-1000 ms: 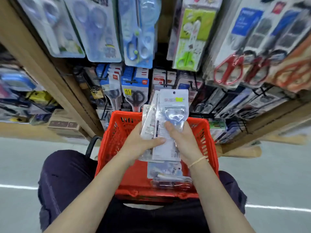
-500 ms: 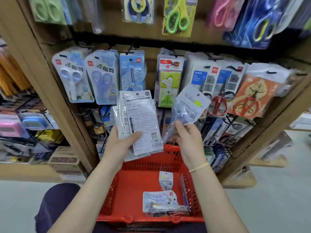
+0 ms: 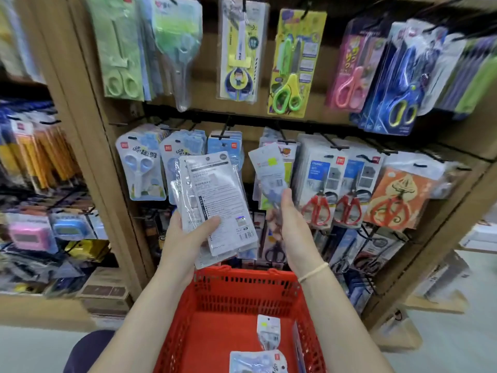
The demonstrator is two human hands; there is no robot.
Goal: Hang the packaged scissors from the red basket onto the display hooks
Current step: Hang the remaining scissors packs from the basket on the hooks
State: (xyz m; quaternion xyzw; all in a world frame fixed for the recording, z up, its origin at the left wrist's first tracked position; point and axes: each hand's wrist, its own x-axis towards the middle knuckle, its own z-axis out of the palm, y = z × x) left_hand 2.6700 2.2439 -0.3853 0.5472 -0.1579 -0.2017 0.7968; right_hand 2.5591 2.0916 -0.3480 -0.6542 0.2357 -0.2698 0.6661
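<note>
Our left hand (image 3: 185, 238) grips a stack of packets (image 3: 215, 200), thumb curled across its printed front, fingers behind. Our right hand (image 3: 289, 227) pinches one scissors packet (image 3: 269, 168) by its lower end; the packet rises above the fingertips toward the hooks (image 3: 285, 140). Two more packets (image 3: 267, 332) lie in the red basket (image 3: 242, 284) below.

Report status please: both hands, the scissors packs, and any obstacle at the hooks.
Left hand grips stack of packs. Right hand holds single pack, raised toward hooks, not hung. Two packs left in red basket. Hooks ahead already crowded.
</note>
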